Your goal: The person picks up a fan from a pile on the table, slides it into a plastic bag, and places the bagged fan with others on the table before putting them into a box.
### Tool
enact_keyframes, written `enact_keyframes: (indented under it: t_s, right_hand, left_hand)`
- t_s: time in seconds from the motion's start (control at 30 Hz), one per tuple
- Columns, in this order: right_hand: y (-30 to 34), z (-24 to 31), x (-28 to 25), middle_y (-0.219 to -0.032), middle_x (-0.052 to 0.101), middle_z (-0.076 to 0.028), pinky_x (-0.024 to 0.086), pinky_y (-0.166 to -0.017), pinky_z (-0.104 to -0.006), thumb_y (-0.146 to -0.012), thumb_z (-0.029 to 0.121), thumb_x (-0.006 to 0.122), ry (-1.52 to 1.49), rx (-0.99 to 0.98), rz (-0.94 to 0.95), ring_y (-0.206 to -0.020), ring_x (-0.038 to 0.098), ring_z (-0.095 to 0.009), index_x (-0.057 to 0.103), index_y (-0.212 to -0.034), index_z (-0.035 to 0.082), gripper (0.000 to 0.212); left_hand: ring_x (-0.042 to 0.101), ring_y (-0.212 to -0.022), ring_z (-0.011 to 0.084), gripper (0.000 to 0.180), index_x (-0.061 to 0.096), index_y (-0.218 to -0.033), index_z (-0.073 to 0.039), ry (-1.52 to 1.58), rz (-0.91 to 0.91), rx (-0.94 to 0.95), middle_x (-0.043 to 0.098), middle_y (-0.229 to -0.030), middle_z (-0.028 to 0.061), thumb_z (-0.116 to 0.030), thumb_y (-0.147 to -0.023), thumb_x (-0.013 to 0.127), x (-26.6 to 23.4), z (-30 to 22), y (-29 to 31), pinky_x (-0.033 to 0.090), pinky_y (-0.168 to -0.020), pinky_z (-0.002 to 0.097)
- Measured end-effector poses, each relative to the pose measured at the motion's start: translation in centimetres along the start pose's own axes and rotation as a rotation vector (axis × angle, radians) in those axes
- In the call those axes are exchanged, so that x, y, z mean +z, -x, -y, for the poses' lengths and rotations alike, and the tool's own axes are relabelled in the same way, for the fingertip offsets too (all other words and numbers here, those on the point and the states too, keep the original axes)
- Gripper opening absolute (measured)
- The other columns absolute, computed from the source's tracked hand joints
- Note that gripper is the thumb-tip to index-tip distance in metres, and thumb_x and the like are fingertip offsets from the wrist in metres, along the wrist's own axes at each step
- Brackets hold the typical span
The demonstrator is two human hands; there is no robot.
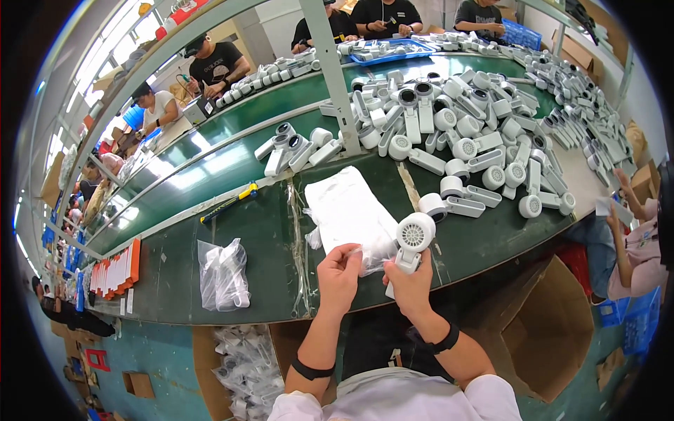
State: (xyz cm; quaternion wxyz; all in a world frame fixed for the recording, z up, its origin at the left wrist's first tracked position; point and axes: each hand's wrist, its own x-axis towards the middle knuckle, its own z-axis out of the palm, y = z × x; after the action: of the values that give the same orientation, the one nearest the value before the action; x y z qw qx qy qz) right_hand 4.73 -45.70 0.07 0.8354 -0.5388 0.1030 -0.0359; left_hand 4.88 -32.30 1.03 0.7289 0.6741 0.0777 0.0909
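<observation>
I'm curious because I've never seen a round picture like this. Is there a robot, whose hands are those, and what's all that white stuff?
There's no robot: these are a person's bare hands. The camera sits on their head and looks down. Its very wide lens makes straight edges bend.

The left hand pinches some clear plastic. The right hand holds a white gadget with a round grille, which looks like a little handheld fan.

On the dark green table lie a flat white stack, perhaps plastic bags, a yellow-and-black tool, and a clear bag with something white inside. Farther back is a big heap of similar gadgets. The other people at the top are sitting along the far side.
</observation>
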Motion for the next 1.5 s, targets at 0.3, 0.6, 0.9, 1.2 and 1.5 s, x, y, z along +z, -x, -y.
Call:
enact_keyframes:
  t_s: [0.3, 0.6, 0.9, 1.2, 1.5]
  right_hand:
    - [1.0, 3.3, -8.2, -0.088, 0.064, -0.009, 0.051, -0.057, -0.0257, -0.084, 0.000, 0.066, 0.447, -0.154, 0.575, -0.066, 0.062, -0.012, 0.035, -0.125, 0.003, 0.052]
    - [-1.8, 9.0, -4.2, -0.074, 0.066, -0.012, 0.051, -0.057, -0.0292, -0.085, 0.023, 0.068, 1.027, 0.197, 0.923, -0.056, 0.064, -0.019, -0.005, -0.153, 0.006, 0.101]
    - [-0.7, 4.7, -2.7, -0.084, 0.063, -0.007, 0.049, -0.051, -0.0271, -0.091, 0.022, 0.062, 0.661, 0.394, 0.688, -0.056, 0.059, -0.012, 0.014, -0.152, 0.007, 0.078]
    - [-0.7, 6.0, -3.5, -0.083, 0.065, -0.030, 0.051, -0.074, -0.0467, -0.087, 0.035, 0.062, 1.132, 0.073, 0.870, -0.076, 0.064, -0.046, 0.012, -0.151, 0.006, 0.086]
    - [-2.6, 7.6, -2.8, -0.078, 0.067, -0.013, 0.051, -0.057, -0.0311, -0.087, 0.029, 0.066, 0.914, 0.401, 1.114, -0.061, 0.064, -0.019, 0.005, -0.154, 0.013, 0.093]
  left_hand:
    - [0.054, -0.058, 0.0065, 0.024, 0.066, -0.106, 0.002, -0.066, 0.069, -0.084, 0.060, -0.073, 0.0017, -0.019, -0.099, 0.056, 0.6, -2.2, -0.1, 0.037, -0.049, 0.0219]
    - [0.059, -0.078, 0.0083, 0.023, 0.068, -0.111, -0.001, -0.139, 0.283, 0.084, 0.064, -0.104, 0.0031, -0.016, -0.097, 0.058, -0.8, -1.4, -0.7, 0.047, -0.060, 0.0213]
    - [0.061, -0.062, 0.0099, 0.020, 0.072, -0.108, -0.009, -0.584, 0.137, 0.382, 0.064, -0.106, 0.0076, -0.018, -0.093, 0.064, 0.1, -2.7, 1.2, 0.047, -0.057, 0.0242]
    - [0.063, -0.061, 0.0142, 0.020, 0.073, -0.107, -0.013, -0.678, 0.092, 0.448, 0.065, -0.105, 0.0089, -0.023, -0.092, 0.064, -1.6, -1.9, -0.1, 0.048, -0.056, 0.0259]
    - [0.059, -0.100, 0.0151, 0.026, 0.069, -0.110, 0.001, -0.111, 0.441, -0.004, 0.061, -0.120, 0.0111, -0.020, -0.098, 0.058, -3.3, -2.8, -0.5, 0.048, -0.085, 0.0271]
